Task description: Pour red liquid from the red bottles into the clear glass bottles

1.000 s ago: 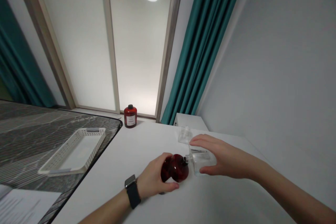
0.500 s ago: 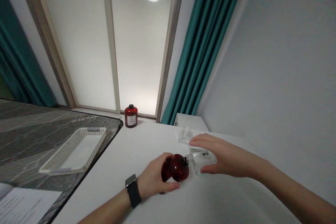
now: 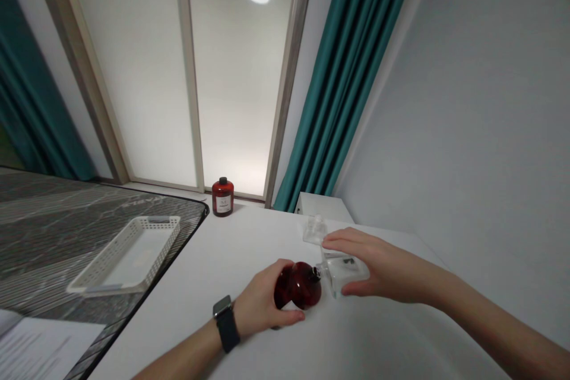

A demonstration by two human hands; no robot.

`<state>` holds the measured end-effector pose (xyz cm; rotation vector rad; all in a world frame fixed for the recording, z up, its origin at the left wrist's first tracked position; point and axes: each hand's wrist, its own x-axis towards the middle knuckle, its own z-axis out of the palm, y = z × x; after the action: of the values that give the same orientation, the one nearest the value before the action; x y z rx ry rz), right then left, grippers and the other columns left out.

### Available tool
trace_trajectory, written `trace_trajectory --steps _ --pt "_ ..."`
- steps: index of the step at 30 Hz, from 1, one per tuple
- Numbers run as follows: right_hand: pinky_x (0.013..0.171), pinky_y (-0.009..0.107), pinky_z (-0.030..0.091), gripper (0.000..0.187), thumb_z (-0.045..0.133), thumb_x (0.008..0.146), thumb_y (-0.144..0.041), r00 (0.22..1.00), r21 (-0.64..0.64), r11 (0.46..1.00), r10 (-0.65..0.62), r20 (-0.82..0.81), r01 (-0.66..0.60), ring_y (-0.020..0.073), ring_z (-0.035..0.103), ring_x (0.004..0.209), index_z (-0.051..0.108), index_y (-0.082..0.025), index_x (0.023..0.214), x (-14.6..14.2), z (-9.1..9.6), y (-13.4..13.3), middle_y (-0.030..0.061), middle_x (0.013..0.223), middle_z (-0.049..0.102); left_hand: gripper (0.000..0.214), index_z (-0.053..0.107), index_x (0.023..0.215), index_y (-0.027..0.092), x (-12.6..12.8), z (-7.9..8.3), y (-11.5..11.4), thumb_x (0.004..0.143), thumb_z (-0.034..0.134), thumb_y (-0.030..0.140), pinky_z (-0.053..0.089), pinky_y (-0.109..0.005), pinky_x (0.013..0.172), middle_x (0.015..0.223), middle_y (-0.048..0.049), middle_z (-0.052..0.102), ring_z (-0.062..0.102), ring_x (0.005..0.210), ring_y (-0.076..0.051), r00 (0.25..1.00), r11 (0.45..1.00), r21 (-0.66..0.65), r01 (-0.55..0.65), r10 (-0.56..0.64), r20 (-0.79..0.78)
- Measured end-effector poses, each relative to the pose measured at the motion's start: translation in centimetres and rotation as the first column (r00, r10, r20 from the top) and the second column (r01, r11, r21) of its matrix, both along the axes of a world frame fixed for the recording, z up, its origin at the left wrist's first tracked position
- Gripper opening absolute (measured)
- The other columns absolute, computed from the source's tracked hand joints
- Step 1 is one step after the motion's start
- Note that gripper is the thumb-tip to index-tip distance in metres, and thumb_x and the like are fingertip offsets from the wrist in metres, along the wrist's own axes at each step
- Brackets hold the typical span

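Observation:
My left hand, with a dark watch on its wrist, is wrapped round a round dark red bottle that rests on the white table. My right hand grips a clear square glass bottle from above; it is tipped so that its small neck meets the red bottle's side. A second clear glass bottle stands just behind my right fingers.
A small red jar with a black cap stands at the table's far edge by the window. A white plastic basket lies on a dark marbled surface at the left, with papers at the lower left. Teal curtains hang behind.

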<state>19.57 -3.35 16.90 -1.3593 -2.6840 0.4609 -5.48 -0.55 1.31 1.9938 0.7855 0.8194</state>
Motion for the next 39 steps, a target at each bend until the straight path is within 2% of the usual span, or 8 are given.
trace_trajectory --steps 11,39 --pt "0.111 0.045 0.038 0.066 0.080 0.073 -0.038 1.000 0.001 1.000 -0.005 -0.001 0.005 0.0273 0.049 0.128 0.056 -0.027 0.134 -0.18 0.26 0.00 0.0065 0.140 0.055 0.065 0.051 0.120 0.022 0.01 -0.08 -0.05 0.063 0.083 0.027 0.049 -0.034 0.085 0.110 -0.0042 0.066 0.063 0.093 -0.023 1.000 1.000 -0.006 0.008 -0.008 0.016" --pt "0.110 0.043 0.040 0.067 0.082 0.071 -0.029 1.000 0.035 0.999 -0.001 0.020 0.000 0.0263 0.051 0.126 0.057 -0.024 0.133 -0.46 0.45 -0.36 0.0073 0.138 0.057 0.066 0.052 0.120 0.022 -0.02 -0.21 0.14 0.063 0.084 0.030 0.049 -0.036 0.086 0.110 -0.0048 0.066 0.062 0.094 -0.024 0.999 1.000 -0.013 0.024 -0.024 0.025"
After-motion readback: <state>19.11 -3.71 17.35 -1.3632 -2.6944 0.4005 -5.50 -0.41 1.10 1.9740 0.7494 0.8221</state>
